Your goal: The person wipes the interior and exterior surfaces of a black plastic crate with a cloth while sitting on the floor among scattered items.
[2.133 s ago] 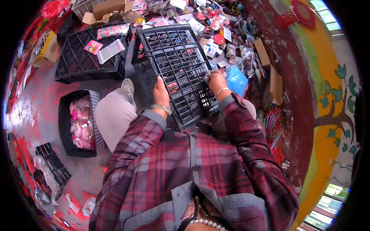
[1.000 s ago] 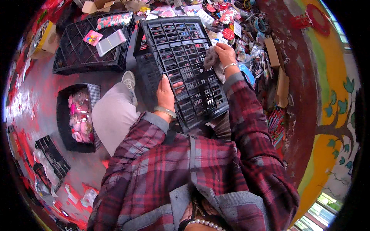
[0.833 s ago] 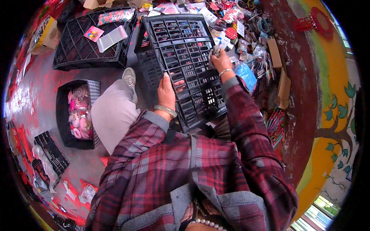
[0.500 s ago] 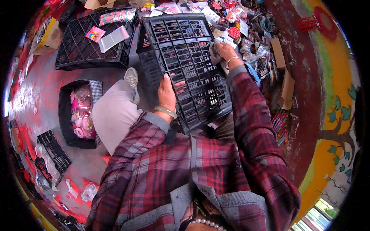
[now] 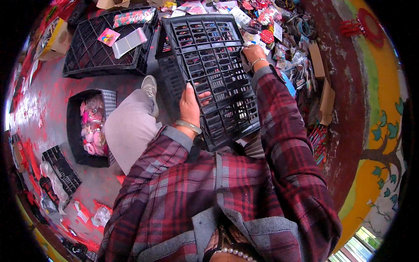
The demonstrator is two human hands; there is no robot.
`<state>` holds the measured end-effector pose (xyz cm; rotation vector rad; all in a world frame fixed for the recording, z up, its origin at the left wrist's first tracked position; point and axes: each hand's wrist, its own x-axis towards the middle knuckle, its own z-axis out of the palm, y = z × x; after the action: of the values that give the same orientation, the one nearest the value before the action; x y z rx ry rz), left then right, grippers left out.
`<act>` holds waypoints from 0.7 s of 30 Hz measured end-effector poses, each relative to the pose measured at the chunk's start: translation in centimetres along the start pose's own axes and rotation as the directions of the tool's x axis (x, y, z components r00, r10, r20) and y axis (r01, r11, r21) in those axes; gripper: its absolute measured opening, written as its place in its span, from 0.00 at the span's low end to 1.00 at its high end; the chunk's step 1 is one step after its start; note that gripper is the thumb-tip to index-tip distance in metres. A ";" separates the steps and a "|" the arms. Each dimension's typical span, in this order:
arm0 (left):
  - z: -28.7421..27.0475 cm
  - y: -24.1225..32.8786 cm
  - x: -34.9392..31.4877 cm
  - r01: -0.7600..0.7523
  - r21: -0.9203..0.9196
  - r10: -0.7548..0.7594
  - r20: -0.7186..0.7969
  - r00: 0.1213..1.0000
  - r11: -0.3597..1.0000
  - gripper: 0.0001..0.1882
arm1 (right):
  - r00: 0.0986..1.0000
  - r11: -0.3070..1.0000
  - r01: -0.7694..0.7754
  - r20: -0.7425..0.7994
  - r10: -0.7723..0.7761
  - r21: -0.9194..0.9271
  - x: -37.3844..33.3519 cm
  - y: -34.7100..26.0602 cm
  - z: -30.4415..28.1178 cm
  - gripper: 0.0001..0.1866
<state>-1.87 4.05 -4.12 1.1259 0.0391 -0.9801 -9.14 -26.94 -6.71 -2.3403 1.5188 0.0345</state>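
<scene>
A black plastic crate (image 5: 223,81) with a slotted grid is tilted up in front of my body. My left hand (image 5: 189,105) grips its left side, with the thumb along the rim and fingers showing through the slots. At the upper right edge of the crate, my right hand (image 5: 254,54) is closed on a crumpled greyish-brown cloth (image 5: 245,62), which is pressed against the rim. Part of the cloth is hidden under my fingers. Behind the crate's left side is another dark slotted crate (image 5: 171,74), partly covered by the first.
Left of it, an overturned black crate (image 5: 87,52) bears flat packets. A dark fabric box (image 5: 75,131) of pink bagged items stands by my leg. Small packaged goods (image 5: 301,65) are heaped at upper right, near cardboard flaps (image 5: 326,102). A painted wall (image 5: 371,131) runs along the right.
My right hand has shifted slightly up and left along the crate's right edge with the cloth. The left hand keeps its grip, and the crate has barely moved.
</scene>
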 end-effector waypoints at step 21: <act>-0.1 -0.2 0.1 -0.034 -0.025 0.034 -0.016 0.999 0.999 0.23 | 0.961 0.918 0.275 0.101 -0.257 -0.286 -8.0 9.7 4.2 0.14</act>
<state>-1.88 4.12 -4.34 1.1076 0.0448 -0.9383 -20.46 -22.12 -11.63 -2.7369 1.2230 0.2833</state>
